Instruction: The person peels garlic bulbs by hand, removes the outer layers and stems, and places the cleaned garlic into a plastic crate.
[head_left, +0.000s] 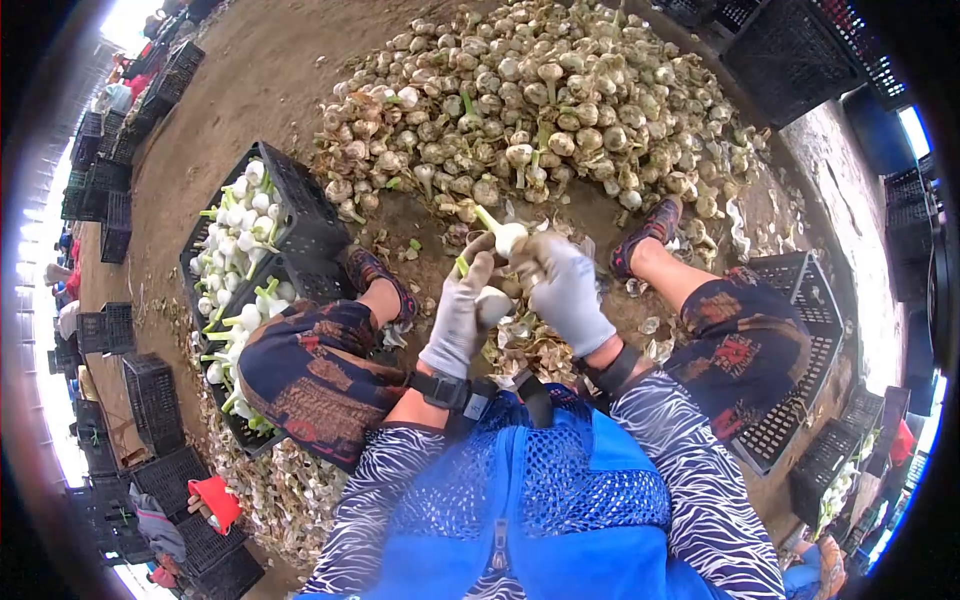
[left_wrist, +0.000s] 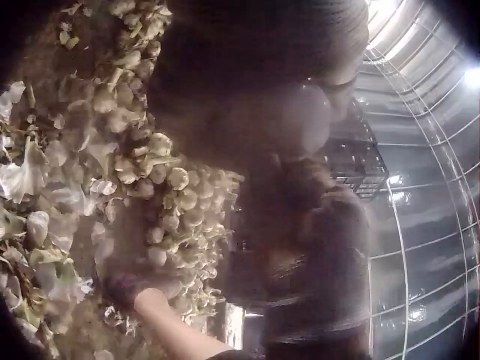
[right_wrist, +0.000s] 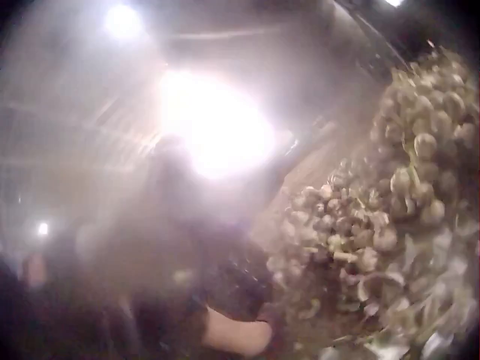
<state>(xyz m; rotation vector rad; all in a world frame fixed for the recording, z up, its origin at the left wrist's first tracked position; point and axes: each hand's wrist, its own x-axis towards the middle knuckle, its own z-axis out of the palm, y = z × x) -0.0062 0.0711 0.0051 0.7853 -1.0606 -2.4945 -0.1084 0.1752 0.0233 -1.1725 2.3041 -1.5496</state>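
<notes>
In the head view, a peeled white garlic bulb (head_left: pixel 510 238) with a green stem lies between the two gloved hands. My left hand (head_left: pixel 462 315) grips it from the left with curled fingers, and a second white bulb (head_left: pixel 492 306) rests against that palm. A short green stem (head_left: pixel 462 266) shows by the left fingers. My right hand (head_left: pixel 568 295) pinches the first bulb's right side, its fingers bent; the fingertips are partly hidden. The left wrist view is dark and blurred, with a pale round bulb (left_wrist: pixel 311 120) near the hand. Glare and blur hide the right hand's work in the right wrist view.
A large heap of unpeeled garlic (head_left: pixel 480 110) lies ahead. Black crates of white stemmed bulbs (head_left: pixel 235 235) stand at the left, by the left knee. Another black crate (head_left: pixel 815 320) is beside the right leg. Loose skins (head_left: pixel 530 350) litter the ground between the legs.
</notes>
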